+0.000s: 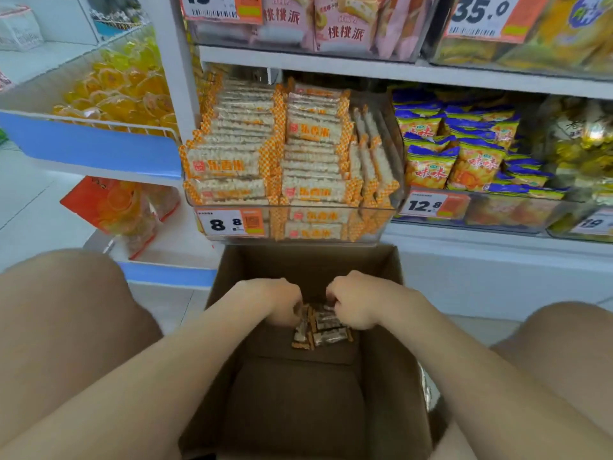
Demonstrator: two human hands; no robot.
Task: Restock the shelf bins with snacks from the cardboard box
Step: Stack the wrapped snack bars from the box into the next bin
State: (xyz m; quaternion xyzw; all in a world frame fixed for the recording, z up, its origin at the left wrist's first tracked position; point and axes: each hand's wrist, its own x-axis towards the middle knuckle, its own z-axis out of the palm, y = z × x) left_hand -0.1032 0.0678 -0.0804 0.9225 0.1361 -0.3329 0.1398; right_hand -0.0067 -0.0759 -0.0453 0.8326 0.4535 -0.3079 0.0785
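An open cardboard box [381,376] stands on the floor between my knees, below the shelf. At its far end lies a small bunch of orange-edged rice snack packs [323,330]. My left hand [282,302] and my right hand [353,302] both reach down into the box, fingers curled round the top of that bunch from either side. Directly above, a clear shelf bin [298,224] with an 8.8 price tag holds rows of the same orange-and-white snack packs [282,151], stacked high.
To the right, a bin of blue-and-yellow snack bags [464,154] carries a 12.8 tag. Pink packs [345,24] fill the shelf above. A wire basket of yellow jellies [122,88] hangs at left, an orange bag [112,207] beneath it. My knees flank the box.
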